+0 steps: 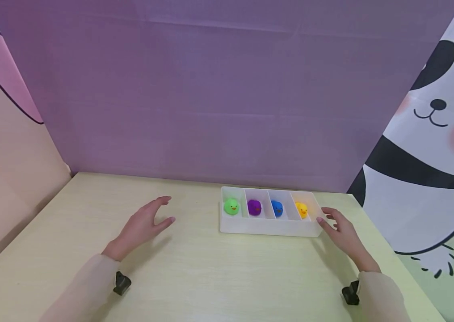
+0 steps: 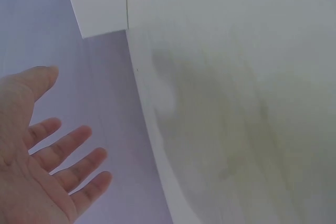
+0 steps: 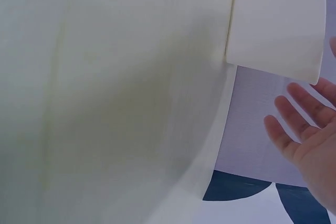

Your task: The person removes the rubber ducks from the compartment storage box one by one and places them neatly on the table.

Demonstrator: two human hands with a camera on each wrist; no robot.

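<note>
A white divided tray [image 1: 271, 227] sits toward the back right of the table, one small duck in each compartment. From left to right they are a green duck [image 1: 231, 206], a purple duck [image 1: 254, 207], a blue duck [image 1: 277, 208] and a yellow duck [image 1: 301, 209]. My right hand [image 1: 341, 230] is at the tray's right end, thumb by its top edge, fingers extended; whether it touches is hard to tell. Well left of the tray, my left hand [image 1: 140, 226] hovers over the table with fingers spread and nothing held. The left wrist view shows its relaxed fingers [image 2: 68, 148].
The pale wooden table [image 1: 211, 277] ends at the back against a purple cloth [image 1: 211, 98]. A panda-printed panel [image 1: 424, 147] stands on the right, and a pink and beige panel [image 1: 6, 170] on the left. Both wrists wear black devices.
</note>
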